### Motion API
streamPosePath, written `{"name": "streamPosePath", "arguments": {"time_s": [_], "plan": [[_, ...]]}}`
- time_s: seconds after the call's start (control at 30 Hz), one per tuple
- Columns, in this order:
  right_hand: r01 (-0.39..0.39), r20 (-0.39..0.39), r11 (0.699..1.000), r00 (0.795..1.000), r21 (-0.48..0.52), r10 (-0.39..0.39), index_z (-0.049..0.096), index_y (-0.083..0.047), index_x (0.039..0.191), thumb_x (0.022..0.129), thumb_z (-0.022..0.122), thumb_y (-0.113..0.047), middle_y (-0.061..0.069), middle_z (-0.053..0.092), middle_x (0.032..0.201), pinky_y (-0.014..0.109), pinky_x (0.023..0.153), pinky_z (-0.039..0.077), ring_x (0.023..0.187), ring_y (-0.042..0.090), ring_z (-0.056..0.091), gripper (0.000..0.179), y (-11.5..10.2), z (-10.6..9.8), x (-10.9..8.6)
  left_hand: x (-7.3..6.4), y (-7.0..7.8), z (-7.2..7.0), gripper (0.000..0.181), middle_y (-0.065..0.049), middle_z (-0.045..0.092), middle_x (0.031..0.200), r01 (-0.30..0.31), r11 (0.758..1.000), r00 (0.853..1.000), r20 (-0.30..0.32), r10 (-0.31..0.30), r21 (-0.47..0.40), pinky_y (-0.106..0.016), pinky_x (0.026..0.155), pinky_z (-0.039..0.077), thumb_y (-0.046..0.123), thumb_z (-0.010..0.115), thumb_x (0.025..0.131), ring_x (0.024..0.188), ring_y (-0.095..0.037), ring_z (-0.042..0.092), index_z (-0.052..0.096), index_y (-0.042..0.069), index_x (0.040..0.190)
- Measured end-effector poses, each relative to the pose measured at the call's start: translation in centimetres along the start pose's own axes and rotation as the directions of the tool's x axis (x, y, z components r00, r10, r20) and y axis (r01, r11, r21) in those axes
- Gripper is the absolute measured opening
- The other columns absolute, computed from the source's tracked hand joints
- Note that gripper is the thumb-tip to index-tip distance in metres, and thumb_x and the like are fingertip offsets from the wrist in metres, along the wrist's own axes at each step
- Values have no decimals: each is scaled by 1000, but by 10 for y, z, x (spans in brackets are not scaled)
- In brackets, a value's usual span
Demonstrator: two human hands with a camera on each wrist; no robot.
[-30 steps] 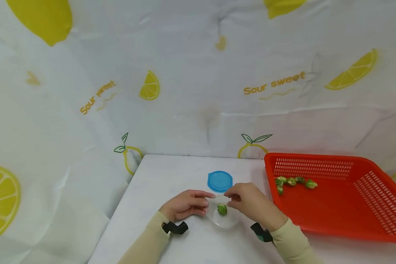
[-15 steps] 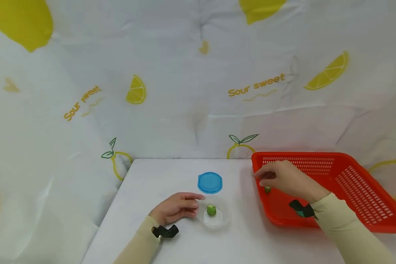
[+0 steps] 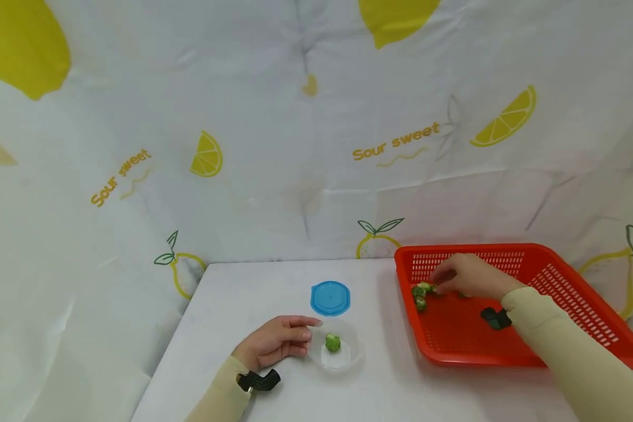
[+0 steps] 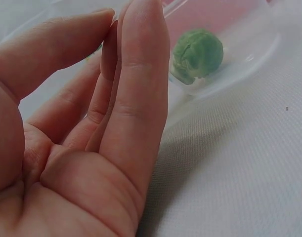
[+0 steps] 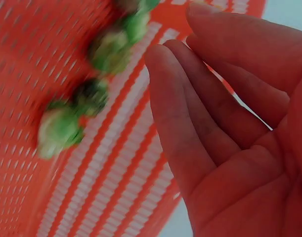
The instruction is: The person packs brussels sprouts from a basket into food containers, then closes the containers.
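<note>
A clear plastic bowl [image 3: 354, 358] stands on the white table with one Brussels sprout [image 3: 333, 343] in it. At the bowl's left side my left hand [image 3: 274, 342] rests with relaxed fingers touching the rim; in the left wrist view the sprout [image 4: 199, 54] shows beyond the fingers [image 4: 141, 74]. My right hand [image 3: 468, 276] is inside the red basket [image 3: 485, 360], close beside several Brussels sprouts [image 3: 419, 303] in its left corner. In the right wrist view its fingers are extended, with nothing between them, and the blurred sprouts [image 5: 59, 129] lie just past the fingertips.
A blue lid [image 3: 330, 298] lies flat on the table behind the bowl. The basket's perforated walls surround the right hand. Behind the table [image 3: 242, 305] hangs a white cloth [image 3: 274, 193] printed with lemons.
My right hand has left the bowl and moved right into the red basket, reaching its sprouts. My left hand stays at the bowl's rim. The head view has turned slightly right.
</note>
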State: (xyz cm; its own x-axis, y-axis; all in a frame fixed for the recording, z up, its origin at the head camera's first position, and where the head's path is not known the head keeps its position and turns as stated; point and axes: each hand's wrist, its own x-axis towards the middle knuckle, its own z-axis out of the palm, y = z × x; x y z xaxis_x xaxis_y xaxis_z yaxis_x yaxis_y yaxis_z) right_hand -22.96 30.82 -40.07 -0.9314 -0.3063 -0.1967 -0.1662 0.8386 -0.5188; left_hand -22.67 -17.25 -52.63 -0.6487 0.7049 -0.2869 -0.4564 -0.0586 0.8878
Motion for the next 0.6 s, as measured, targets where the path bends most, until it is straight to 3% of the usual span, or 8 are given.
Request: {"name": "streamPosePath", "arguments": {"time_s": [0.3, 0.6], "plan": [[-48, -33, 998, 998, -36, 47, 77, -1, 126, 96, 82, -18, 13, 79, 117, 53, 92, 65, 104, 27, 72, 35, 38, -12, 6, -1, -1, -2, 49, 1, 77, 97, 1, 1000, 1000, 0, -1, 9, -23, 85, 65, 12, 72, 104, 86, -6, 74, 61, 4, 152], [-68, 4, 996, 998, -66, 69, 76, 5, 122, 95, 81, -14, 20, 78, 115, 54, 88, 65, 100, 30, 75, 34, 48, -15, 17, 0, 0, -3, 47, 0, 76, 97, -4, 1000, 1000, -4, 4, 4, -24, 85, 65, 11, 71, 105, 86, -6, 74, 62, 5, 150]]}}
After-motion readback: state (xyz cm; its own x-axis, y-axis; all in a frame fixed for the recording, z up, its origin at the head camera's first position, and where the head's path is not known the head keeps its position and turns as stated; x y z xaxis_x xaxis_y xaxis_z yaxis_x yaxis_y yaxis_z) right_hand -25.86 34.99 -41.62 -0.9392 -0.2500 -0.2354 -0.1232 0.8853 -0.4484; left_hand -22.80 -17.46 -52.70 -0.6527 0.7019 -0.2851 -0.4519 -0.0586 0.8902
